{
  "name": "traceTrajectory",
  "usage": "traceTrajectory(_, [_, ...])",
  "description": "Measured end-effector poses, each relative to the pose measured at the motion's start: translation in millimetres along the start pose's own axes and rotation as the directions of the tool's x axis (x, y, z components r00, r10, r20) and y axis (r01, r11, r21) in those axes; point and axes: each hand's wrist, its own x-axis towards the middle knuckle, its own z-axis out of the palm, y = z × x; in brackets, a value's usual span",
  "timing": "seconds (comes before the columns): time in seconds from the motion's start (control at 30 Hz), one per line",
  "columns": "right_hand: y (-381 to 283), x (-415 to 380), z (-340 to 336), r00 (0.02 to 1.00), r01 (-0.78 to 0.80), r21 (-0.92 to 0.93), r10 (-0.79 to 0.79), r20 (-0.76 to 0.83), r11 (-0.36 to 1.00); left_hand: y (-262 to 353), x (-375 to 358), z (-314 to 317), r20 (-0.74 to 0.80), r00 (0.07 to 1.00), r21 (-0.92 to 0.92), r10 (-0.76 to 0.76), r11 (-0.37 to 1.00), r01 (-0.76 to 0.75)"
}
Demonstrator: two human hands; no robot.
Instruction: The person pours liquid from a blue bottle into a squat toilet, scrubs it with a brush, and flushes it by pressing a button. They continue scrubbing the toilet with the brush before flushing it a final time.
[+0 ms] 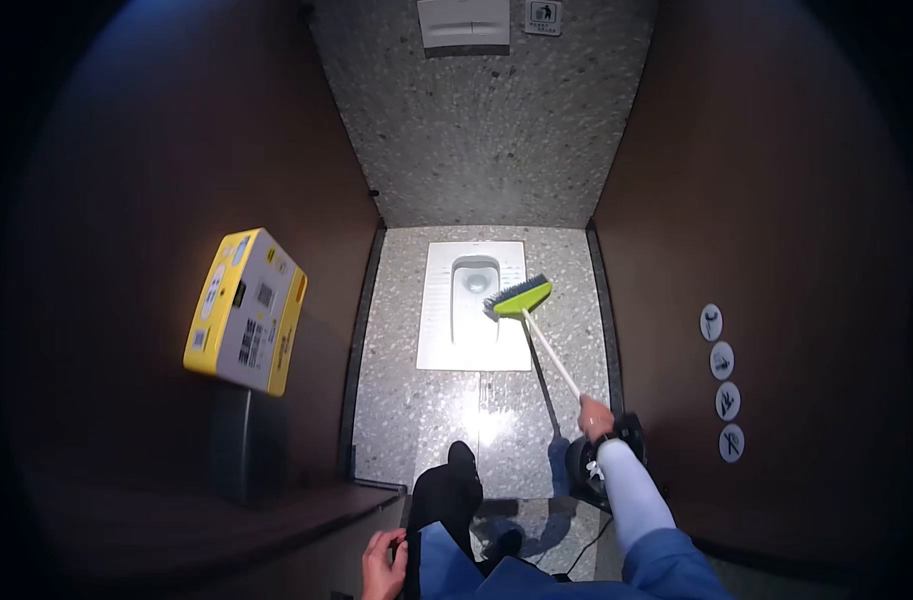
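Note:
My right hand is closed around the pale handle of a broom. Its lime-green head, with dark bristles facing away from me, reaches over the right rim of a white squat toilet set in the floor. Low at the bottom of the view is my left hand, beside my dark trouser leg; it is empty, with loosely bent fingers. Below my right wrist sits a black bin, partly hidden by my forearm.
Dark brown partitions flank the narrow stall. On the left one hangs a yellow-and-white dispenser box above a dark box. A speckled wall closes the far end. A thin cable lies near my feet.

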Motion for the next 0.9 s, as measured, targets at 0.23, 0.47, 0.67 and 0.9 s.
traceTrajectory(0.23, [22, -143, -22, 0.966, -0.162, -0.031, 0.165, 0.2, 0.986, 17, 130, -27, -0.072, 0.984, -0.335, -0.166, 0.933, 0.133])
traceTrajectory(0.47, [-47, -40, -62, 0.983, -0.1, -0.065, 0.108, 0.147, 0.993, 10, 149, -49, 0.022, 0.919, -0.507, -0.394, 0.788, 0.35])
traceTrajectory(0.67, [-129, 190, -77, 0.998, 0.061, -0.121, -0.057, 0.039, 0.991, 46, 158, -70, -0.035, 0.899, -0.494, -0.436, 0.79, 0.364])
traceTrajectory(0.9, [-56, 97, -86, 0.992, 0.022, -0.168, -0.001, 0.125, 0.986, 53, 158, -71, -0.067, 0.883, -0.478, -0.465, 0.791, 0.381])
